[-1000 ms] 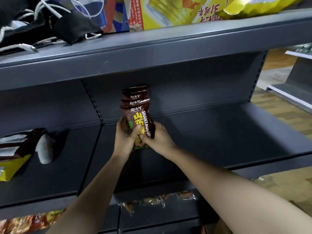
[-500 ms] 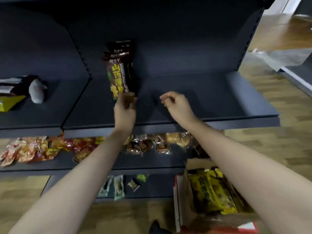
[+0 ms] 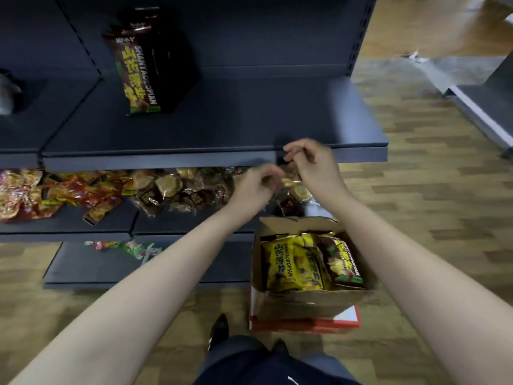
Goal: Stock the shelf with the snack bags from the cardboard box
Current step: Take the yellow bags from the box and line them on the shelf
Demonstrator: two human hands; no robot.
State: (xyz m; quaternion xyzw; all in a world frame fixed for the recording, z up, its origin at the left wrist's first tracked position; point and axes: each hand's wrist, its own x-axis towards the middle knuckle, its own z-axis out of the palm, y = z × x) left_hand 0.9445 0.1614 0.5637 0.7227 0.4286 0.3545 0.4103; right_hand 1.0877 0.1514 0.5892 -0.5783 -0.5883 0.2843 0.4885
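Note:
A stack of brown snack bags stands upright on the dark grey shelf, leaning against its back panel. On the floor below sits the open cardboard box, holding yellow snack bags and a brown bag. My left hand and my right hand hover empty in front of the shelf's front edge, above the box. The fingers of both are loosely curled, with nothing in them.
The shelf below carries red snack packets and clear-wrapped pastries. A lower shelf holds a few green packets. A grey object lies at the far left. Another shelf unit stands to the right on the wooden floor.
Both hands have let go of the brown bags, which stay standing on the shelf, and pulled back and down toward the box. The view has tilted downward.

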